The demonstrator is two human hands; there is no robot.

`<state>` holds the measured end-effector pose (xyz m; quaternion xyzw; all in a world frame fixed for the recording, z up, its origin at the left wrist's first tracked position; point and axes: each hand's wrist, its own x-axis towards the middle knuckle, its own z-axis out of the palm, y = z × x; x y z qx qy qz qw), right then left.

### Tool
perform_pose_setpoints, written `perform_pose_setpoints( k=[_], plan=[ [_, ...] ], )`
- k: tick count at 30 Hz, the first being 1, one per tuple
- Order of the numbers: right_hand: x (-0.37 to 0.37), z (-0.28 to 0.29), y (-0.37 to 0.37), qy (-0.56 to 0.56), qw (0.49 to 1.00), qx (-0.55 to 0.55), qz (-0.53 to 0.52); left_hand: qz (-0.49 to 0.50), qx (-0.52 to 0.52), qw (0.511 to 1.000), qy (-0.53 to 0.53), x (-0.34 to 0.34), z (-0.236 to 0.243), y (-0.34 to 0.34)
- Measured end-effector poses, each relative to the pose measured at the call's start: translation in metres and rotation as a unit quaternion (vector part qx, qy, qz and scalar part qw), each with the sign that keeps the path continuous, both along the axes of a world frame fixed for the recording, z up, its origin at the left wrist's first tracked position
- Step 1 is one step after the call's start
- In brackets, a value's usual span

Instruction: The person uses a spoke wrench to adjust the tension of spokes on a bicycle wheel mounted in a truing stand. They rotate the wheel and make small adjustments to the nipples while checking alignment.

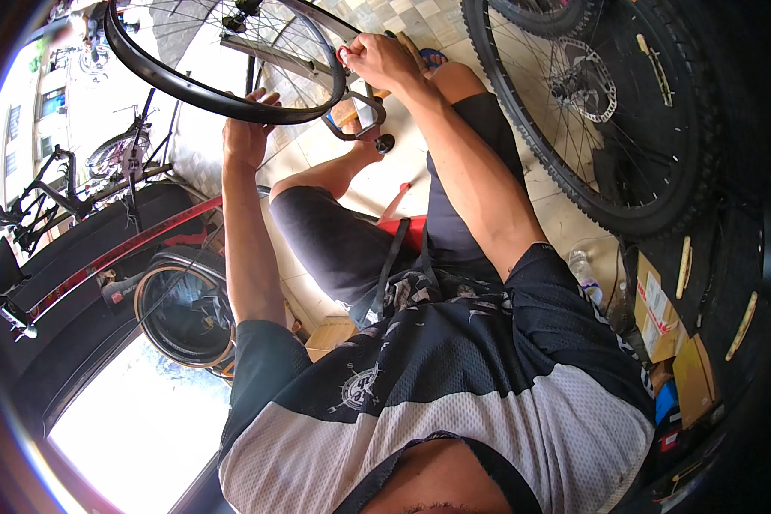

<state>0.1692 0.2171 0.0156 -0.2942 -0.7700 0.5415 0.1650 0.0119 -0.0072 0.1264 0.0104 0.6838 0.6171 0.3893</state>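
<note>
Knobbly tyre (550, 178) right of black rim (199, 94)

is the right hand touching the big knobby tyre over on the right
Apart: the head view shows tiled floor between the right hand and the knobby tyre.

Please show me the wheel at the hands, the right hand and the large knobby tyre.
Wheel (206, 98), head view: lower black rim.
Right hand (379, 62), head view: back of hand.
Large knobby tyre (647, 221), head view: lower part.
</note>
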Motion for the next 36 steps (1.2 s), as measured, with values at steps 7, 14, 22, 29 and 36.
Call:
perform_pose_setpoints(
  k=[7, 14, 22, 29, 36],
  plan=[
    [0.002, 0.001, 0.001, -0.009, 1.0, -0.004, 0.01, -0.018, 0.049, 0.993, 0.105, -0.018, 0.052, 0.011],
    [0.001, 0.001, 0.001, -0.004, 1.0, -0.013, 0.015, 0.074, 0.062, 0.984, 0.148, -0.021, 0.081, 0.014],
    [-0.003, -0.003, -0.001, -0.011, 1.0, 0.005, 0.003, 0.015, -0.066, 0.995, 0.074, 0.0, 0.002, -0.006],
    [-0.001, -0.002, 0.0, -0.003, 1.0, 0.003, 0.007, -0.044, 0.006, 0.997, 0.061, -0.016, 0.026, 0.002],
    [-0.001, 0.0, 0.0, 0.0, 1.0, -0.018, 0.013, 0.004, 0.107, 0.985, 0.136, -0.019, 0.104, 0.025]
  ],
)
